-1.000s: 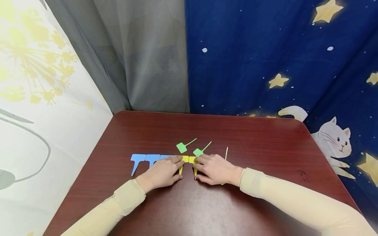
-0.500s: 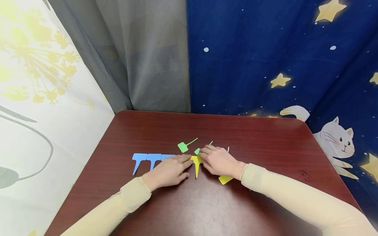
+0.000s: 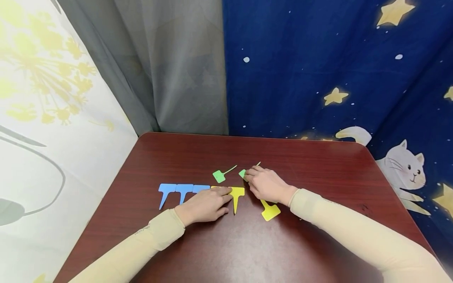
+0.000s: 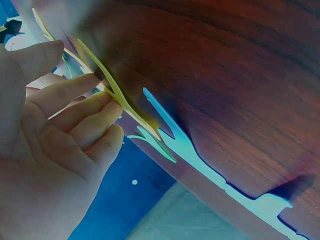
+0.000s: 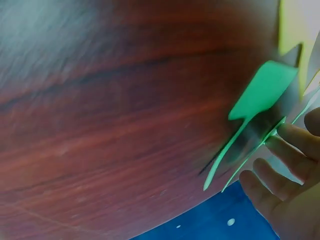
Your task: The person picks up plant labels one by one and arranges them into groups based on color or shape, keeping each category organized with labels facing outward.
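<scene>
In the head view, T-shaped plant labels lie on the table, several of them in a row. Blue plant labels [image 3: 185, 189] form its left part, yellow ones its right. My left hand [image 3: 207, 205] rests on the yellow labels, its fingertips touching the yellow label [image 3: 238, 192] at the right end, as the left wrist view also shows at a yellow label [image 4: 112, 82]. My right hand [image 3: 267, 184] touches a green label [image 3: 242, 173] with its fingertips, partly covering it. In the right wrist view, another green label [image 5: 262, 90] lies beside those fingers.
A loose green label [image 3: 219, 176] lies behind the row. Near my right wrist is a loose yellow label [image 3: 270, 212]. The dark red table [image 3: 304, 251] ends at a grey curtain [image 3: 187, 78] and a blue starry curtain [image 3: 283, 78].
My right hand has left the end yellow label and moved back and right. A green label has shifted back and right beneath it. My left hand has slid slightly right along the row.
</scene>
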A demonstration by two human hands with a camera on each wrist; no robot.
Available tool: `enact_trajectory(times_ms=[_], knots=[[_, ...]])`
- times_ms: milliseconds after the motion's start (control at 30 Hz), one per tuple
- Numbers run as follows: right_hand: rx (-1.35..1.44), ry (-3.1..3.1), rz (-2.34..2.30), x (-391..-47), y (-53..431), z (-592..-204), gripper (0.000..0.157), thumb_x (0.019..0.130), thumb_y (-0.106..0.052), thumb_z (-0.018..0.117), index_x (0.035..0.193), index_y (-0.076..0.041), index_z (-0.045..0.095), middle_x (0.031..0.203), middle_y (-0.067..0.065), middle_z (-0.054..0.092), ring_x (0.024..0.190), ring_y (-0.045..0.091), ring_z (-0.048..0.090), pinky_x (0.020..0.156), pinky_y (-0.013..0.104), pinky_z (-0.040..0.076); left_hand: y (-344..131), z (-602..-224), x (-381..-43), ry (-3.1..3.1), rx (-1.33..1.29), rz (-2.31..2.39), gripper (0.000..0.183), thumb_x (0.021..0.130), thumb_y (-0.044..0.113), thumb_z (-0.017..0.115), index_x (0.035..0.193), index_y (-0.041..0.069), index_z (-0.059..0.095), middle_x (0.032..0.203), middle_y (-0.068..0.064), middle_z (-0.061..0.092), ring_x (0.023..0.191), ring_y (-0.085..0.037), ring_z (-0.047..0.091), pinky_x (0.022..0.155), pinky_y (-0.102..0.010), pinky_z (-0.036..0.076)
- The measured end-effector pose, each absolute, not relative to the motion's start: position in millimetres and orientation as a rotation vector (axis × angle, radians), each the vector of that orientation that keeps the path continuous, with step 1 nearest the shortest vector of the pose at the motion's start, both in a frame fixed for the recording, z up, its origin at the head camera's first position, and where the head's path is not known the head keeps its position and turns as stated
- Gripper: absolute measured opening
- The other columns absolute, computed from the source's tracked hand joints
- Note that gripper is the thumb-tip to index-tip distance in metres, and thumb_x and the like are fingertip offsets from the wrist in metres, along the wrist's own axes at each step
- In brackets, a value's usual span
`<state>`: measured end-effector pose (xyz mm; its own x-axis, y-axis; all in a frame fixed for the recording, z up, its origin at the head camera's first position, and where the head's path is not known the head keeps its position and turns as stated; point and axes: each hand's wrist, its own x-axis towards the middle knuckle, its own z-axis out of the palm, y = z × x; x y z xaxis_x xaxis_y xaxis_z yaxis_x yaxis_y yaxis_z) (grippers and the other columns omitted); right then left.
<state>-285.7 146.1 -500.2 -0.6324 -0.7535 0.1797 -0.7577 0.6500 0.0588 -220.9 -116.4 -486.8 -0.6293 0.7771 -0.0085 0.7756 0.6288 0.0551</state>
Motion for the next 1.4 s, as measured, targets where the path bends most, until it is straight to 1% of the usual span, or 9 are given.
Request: enact_trajectory(times_ms=[67, 133, 233, 333, 433, 667, 867, 1233, 1400], knots=[[1.192, -2.690, 0.028, -287, 151, -498, 0.029, 0.095, -0.021, 0.062, 0.120, -0.011, 0.072, 0.124, 0.005, 0.065, 0.116, 0.023, 0.058, 0.085, 0.038, 0.057, -116, -487, -221, 2.803, 1.333, 0.070, 0.043, 0.100, 0.034, 0.062, 0.134, 0.009, 0.065, 0.148, -0.011, 0.052, 0.133, -0.025, 0.053, 0.103, -0.039, 0.048], [1.133, -2.697, 0.042, -287, 154, -495, 0.024, 0.095, -0.024, 0.063, 0.113, -0.012, 0.073, 0.113, 0.003, 0.064, 0.104, 0.022, 0.059, 0.075, 0.036, 0.057, -115, -488, -220, 2.805, 1.332, 0.067, 0.043, 0.100, 0.034, 0.061, 0.135, 0.009, 0.064, 0.148, -0.011, 0.051, 0.133, -0.025, 0.052, 0.103, -0.039, 0.048], [1.013, -2.739, 0.086, -281, 155, -488, 0.018, 0.094, -0.034, 0.064, 0.088, -0.018, 0.069, 0.085, -0.003, 0.058, 0.078, 0.016, 0.055, 0.054, 0.032, 0.051, -115, -490, -219, 2.813, 1.338, 0.067, 0.045, 0.100, 0.034, 0.060, 0.137, 0.009, 0.063, 0.149, -0.011, 0.050, 0.134, -0.026, 0.051, 0.103, -0.039, 0.048], [0.873, -2.880, 0.178, -272, 153, -482, 0.035, 0.091, -0.047, 0.066, 0.068, -0.023, 0.056, 0.060, -0.009, 0.048, 0.055, 0.011, 0.048, 0.039, 0.030, 0.038, -113, -490, -218, 2.818, 1.355, 0.086, 0.048, 0.101, 0.034, 0.060, 0.141, 0.008, 0.059, 0.150, -0.012, 0.048, 0.136, -0.027, 0.049, 0.104, -0.040, 0.047], [0.739, -3.042, 0.252, -264, 149, -478, 0.044, 0.088, -0.054, 0.069, 0.062, -0.024, 0.051, 0.048, -0.010, 0.046, 0.043, 0.009, 0.045, 0.037, 0.030, 0.036, -110, -489, -217, 2.816, 1.358, 0.104, 0.052, 0.100, 0.033, 0.060, 0.145, 0.007, 0.055, 0.151, -0.013, 0.047, 0.138, -0.028, 0.047, 0.106, -0.040, 0.045], [0.631, -3.139, 0.280, -251, 141, -477, 0.043, 0.087, -0.036, 0.074, 0.054, -0.019, 0.054, 0.044, -0.005, 0.045, 0.041, 0.012, 0.047, 0.038, 0.030, 0.039, -107, -490, -217, 2.814, 1.325, 0.055, 0.058, 0.100, 0.035, 0.060, 0.149, 0.007, 0.049, 0.155, -0.014, 0.043, 0.142, -0.028, 0.042, 0.110, -0.039, 0.041], [0.649, -3.097, 0.304, -247, 141, -480, 0.039, 0.086, -0.021, 0.071, 0.053, -0.019, 0.050, 0.043, -0.007, 0.040, 0.041, 0.013, 0.043, 0.037, 0.030, 0.036, -106, -492, -216, 2.810, 1.337, 0.044, 0.059, 0.101, 0.036, 0.060, 0.151, 0.006, 0.047, 0.156, -0.013, 0.041, 0.143, -0.027, 0.039, 0.113, -0.038, 0.037], [0.695, -3.031, 0.331, -247, 140, -463, 0.037, 0.078, -0.018, 0.067, 0.048, -0.020, 0.045, 0.041, -0.011, 0.032, 0.040, 0.011, 0.040, 0.036, 0.029, 0.030, -107, -495, -218, 2.792, 1.398, 0.041, 0.054, 0.102, 0.034, 0.057, 0.145, 0.002, 0.053, 0.153, -0.015, 0.045, 0.141, -0.028, 0.042, 0.115, -0.040, 0.035], [0.780, -2.979, 0.422, -247, 144, -439, 0.028, 0.079, -0.016, 0.070, 0.057, -0.023, 0.056, 0.047, -0.015, 0.044, 0.044, 0.007, 0.044, 0.039, 0.027, 0.034, -107, -494, -219, 2.795, 1.418, 0.044, 0.052, 0.101, 0.033, 0.058, 0.143, 0.001, 0.055, 0.151, -0.015, 0.048, 0.139, -0.029, 0.045, 0.114, -0.040, 0.037]])
